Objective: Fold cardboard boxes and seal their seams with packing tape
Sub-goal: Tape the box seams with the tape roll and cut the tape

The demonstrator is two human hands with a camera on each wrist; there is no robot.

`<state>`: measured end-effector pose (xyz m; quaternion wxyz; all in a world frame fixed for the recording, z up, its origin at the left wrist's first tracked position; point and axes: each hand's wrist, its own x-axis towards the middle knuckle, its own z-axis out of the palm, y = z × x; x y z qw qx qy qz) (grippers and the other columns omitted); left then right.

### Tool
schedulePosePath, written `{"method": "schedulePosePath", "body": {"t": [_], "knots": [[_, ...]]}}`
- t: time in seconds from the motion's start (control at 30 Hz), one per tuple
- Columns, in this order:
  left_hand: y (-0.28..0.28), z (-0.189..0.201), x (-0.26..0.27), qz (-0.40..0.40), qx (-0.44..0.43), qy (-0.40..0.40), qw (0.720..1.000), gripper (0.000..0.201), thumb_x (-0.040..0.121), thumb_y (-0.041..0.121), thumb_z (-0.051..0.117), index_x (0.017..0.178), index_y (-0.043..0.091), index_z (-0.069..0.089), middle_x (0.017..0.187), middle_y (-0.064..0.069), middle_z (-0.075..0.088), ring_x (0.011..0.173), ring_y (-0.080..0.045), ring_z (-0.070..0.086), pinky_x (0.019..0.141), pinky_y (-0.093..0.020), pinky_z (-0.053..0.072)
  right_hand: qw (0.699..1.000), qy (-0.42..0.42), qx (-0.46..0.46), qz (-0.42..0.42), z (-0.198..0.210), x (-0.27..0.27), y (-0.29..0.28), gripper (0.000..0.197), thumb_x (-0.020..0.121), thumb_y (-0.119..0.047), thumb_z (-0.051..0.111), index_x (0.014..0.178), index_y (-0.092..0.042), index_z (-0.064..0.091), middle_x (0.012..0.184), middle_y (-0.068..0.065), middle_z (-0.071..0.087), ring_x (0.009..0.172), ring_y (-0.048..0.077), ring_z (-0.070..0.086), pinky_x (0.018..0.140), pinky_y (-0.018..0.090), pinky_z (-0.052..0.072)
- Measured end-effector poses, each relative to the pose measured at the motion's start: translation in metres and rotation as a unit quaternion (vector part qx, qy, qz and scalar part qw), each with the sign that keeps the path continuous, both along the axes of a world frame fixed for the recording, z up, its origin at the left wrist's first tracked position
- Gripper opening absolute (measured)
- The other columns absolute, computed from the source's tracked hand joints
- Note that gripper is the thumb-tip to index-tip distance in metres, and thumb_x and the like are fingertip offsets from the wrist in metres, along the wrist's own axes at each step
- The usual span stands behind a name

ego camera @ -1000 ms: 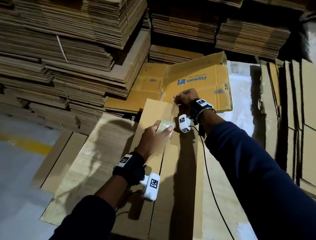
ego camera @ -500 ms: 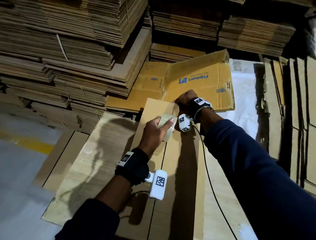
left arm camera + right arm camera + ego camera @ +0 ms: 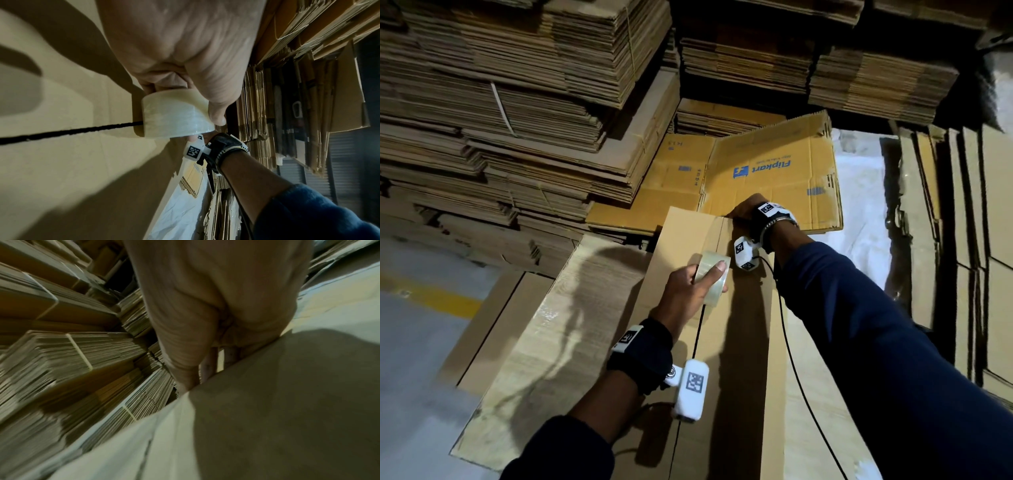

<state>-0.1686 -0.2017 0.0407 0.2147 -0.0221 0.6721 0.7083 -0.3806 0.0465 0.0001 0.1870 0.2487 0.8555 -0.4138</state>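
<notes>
**Tape started at the far end, seam still mostly open**

The left hand (image 3: 688,291) grips the roll of clear packing tape (image 3: 714,277), thumb across its outer face and fingers curled through the core, holding it just above the box's centre seam (image 3: 697,342). A short clear strip runs from the roll towards the far edge. There the right hand (image 3: 744,212) has its fingers curled over the far edge of the folded cardboard box (image 3: 739,377), apparently pinning the tape's free end; the blurred wrist view does not show the fingertips well enough to say more.

The box lies flat on other sheets on the floor. Beyond it lies a flattened printed carton (image 3: 774,171), with stacks of flat cardboard (image 3: 517,102) behind.

Progress looks early: the flaps are closed and the tape is anchored at one end, but the dark seam from the roll towards the person is bare. Drawing the tape along it, pressing down and cutting remain.

Compared with a second ago, the roll has pulled back from the right hand towards the person, lengthening the strip; the right hand has stayed at the far edge.
</notes>
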Motion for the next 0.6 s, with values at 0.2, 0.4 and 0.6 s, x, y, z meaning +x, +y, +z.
{"method": "schedulePosePath", "body": {"t": [0.2,0.4,0.6], "knots": [[-0.002,-0.002,-0.003,-0.009,0.017,0.0,1.0,0.036,0.096,0.046,0.071,0.114,0.015,0.077,0.094,-0.007,0.08,0.091,-0.019,0.078,0.082,-0.035,0.059,0.988,0.053,0.131,0.059,0.002,0.007,-0.026,0.018,0.09,-0.019,0.074,0.106,-0.013,0.08,0.107,0.008,0.076,0.101,0.028,0.07,0.089,0.037,0.059],[-0.003,-0.002,-0.002,-0.023,0.03,0.003,0.999,0.038,0.097,0.046,0.07,0.115,0.013,0.075,0.094,-0.009,0.08,0.091,-0.018,0.077,0.078,-0.028,0.058,0.985,0.164,-0.023,0.054,-0.004,0.034,-0.025,0.028,0.098,-0.017,0.052,0.102,-0.028,0.077,0.092,-0.004,0.078,0.076,0.014,0.067,0.076,0.033,0.052],[-0.001,-0.008,0.0,-0.01,0.028,0.015,0.999,0.041,0.095,0.049,0.073,0.109,0.011,0.077,0.095,-0.01,0.08,0.099,-0.033,0.076,0.087,-0.04,0.056,0.974,0.081,0.041,0.208,0.01,0.054,-0.033,0.035,0.106,-0.038,0.041,0.125,-0.027,0.068,0.134,0.004,0.066,0.121,0.029,0.059,0.108,0.042,0.043]]}}
